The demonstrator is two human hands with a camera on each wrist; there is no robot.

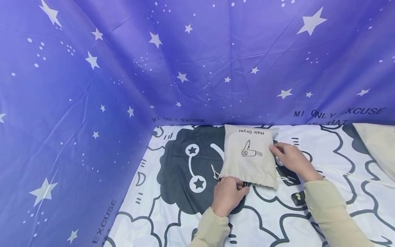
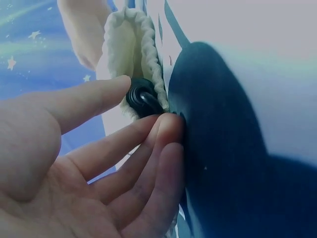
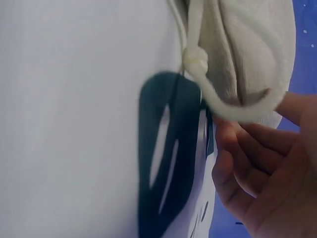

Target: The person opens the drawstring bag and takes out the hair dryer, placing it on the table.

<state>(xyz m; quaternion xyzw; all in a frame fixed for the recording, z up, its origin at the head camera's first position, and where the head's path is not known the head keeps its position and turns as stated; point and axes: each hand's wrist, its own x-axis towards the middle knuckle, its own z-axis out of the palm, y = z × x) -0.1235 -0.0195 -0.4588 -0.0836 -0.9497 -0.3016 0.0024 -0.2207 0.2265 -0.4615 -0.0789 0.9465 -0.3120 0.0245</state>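
A cream drawstring bag (image 1: pixel 250 154) printed "Hair Dryer" lies on the patterned cloth, its gathered mouth towards me. My left hand (image 1: pixel 228 193) is at that mouth, thumb and fingertips around a black ridged cord end (image 2: pixel 142 96) just inside the opening. The rest of what the bag contains is hidden. At the right side edge, my right hand (image 1: pixel 293 158) pinches the bag's fabric between thumb and fingers. A white knotted drawstring (image 3: pixel 197 62) loops out beside the right fingers in the right wrist view.
Another cream bag (image 1: pixel 378 144) lies at the far right, its long string (image 1: pixel 351 174) trailing over the cloth (image 1: pixel 148 206). A small black object with a green mark (image 1: pixel 298 198) sits by the right sleeve. Purple star-printed curtains (image 1: pixel 197 68) hang at the back and left.
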